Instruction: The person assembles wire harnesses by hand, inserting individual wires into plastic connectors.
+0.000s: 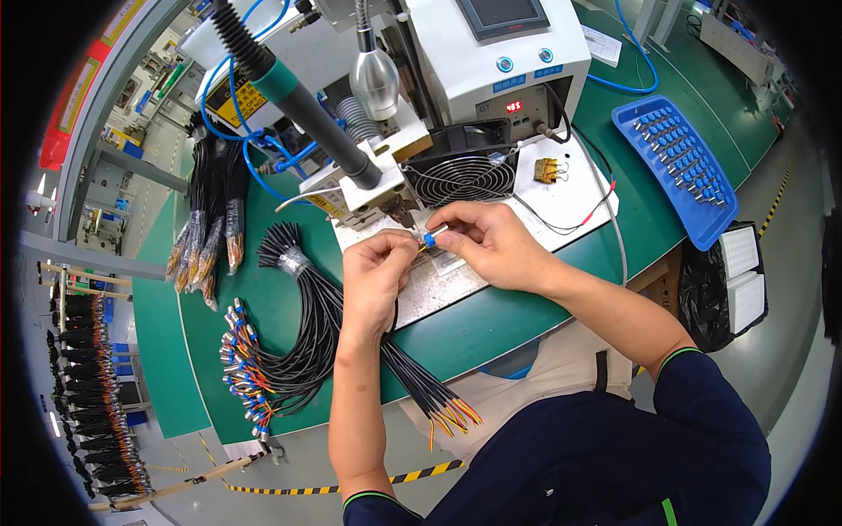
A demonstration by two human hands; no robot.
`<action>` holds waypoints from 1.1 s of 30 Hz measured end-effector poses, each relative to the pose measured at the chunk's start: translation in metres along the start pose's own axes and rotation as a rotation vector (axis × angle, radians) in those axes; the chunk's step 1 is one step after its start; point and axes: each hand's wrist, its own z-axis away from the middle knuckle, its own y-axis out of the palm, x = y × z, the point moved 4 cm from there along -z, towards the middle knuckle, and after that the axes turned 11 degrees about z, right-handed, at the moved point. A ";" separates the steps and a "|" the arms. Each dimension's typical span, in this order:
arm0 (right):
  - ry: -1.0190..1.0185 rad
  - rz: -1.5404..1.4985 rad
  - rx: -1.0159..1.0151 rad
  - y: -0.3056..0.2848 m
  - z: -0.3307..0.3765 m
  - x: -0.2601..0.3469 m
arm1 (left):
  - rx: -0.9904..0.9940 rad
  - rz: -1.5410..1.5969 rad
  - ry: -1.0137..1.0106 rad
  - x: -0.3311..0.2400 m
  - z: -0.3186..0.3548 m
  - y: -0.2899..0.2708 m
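Observation:
My left hand (pixel 379 267) pinches the end of a cable, with thin yellow wires showing at its fingertips. In my right hand (pixel 500 245), thumb and fingers grip a small round metal connector with a blue ring (pixel 430 239). Wires and connector meet just below the tip of the soldering machine's head (pixel 399 210); whether they are joined I cannot tell. Beside my left forearm lies a bundle of black cables (pixel 326 307). One end of the bundle carries several blue-and-metal connectors (pixel 239 364); stripped red and yellow wire ends (pixel 452 414) hang over the table edge.
A black fan (pixel 462 180) stands right behind my hands, by a white control box (pixel 491 70). On the right is a blue tray (pixel 712 230) with rows of connectors. A yellow sponge-like block (pixel 548 171) sits on the white plate. More cable bundles (pixel 206 202) lie at left.

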 end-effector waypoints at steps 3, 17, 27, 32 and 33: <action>-0.012 0.016 -0.008 0.000 0.000 0.001 | -0.015 -0.002 0.008 -0.001 0.000 0.002; -0.004 0.034 0.000 -0.002 0.000 0.004 | -0.015 0.008 0.003 0.002 0.000 -0.002; -0.022 0.028 -0.017 -0.002 0.000 0.001 | -0.017 0.018 0.012 0.002 -0.001 -0.001; -0.029 0.035 -0.020 -0.001 0.000 0.002 | -0.009 0.027 0.006 0.003 -0.001 -0.001; -0.029 0.035 -0.020 -0.001 0.000 0.003 | -0.009 0.030 0.011 0.003 -0.001 -0.001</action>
